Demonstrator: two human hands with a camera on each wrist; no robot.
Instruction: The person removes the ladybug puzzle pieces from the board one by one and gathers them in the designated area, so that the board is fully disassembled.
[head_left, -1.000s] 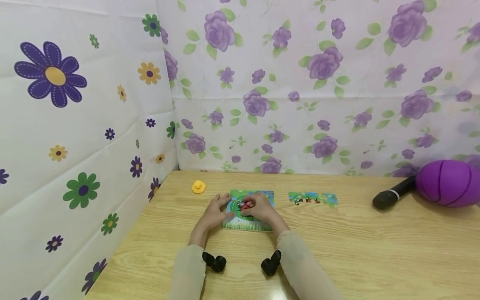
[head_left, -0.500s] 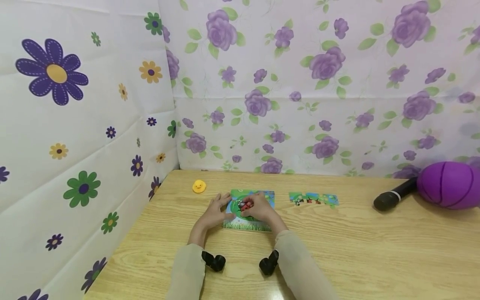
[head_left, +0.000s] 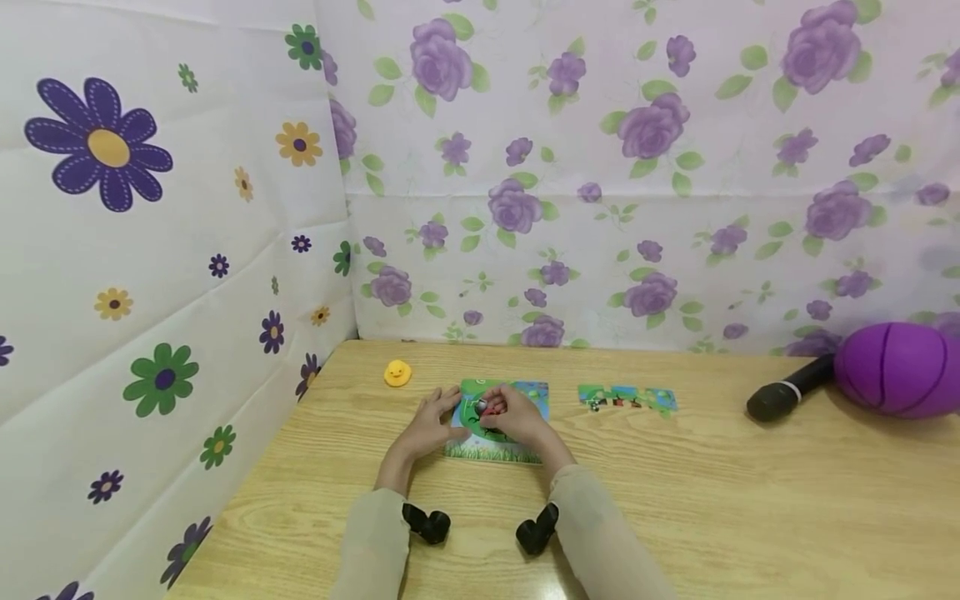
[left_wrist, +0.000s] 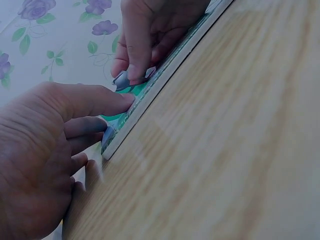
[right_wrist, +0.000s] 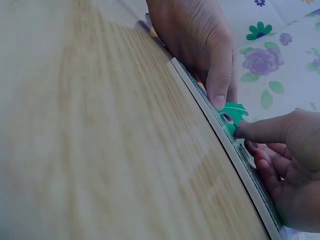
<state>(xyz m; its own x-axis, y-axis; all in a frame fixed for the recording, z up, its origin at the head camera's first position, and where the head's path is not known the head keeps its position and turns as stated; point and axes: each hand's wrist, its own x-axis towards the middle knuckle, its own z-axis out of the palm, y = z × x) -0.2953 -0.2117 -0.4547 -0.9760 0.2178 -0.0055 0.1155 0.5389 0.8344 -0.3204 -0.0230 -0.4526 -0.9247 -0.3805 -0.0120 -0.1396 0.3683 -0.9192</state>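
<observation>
on the puzzle board point(head_left: 495, 450), right hand point(head_left: 517, 421) fingers pinching a puzzle piece point(head_left: 491, 407), left hand point(head_left: 426, 429) fingers flat at board's left edge

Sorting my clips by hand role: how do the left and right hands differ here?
The left hand lies at the left edge of the puzzle board with its fingers nearly straight; the right hand sits over the board's middle, fingers curled, pinching a puzzle piece. Both touch the board on the wooden table.
</observation>
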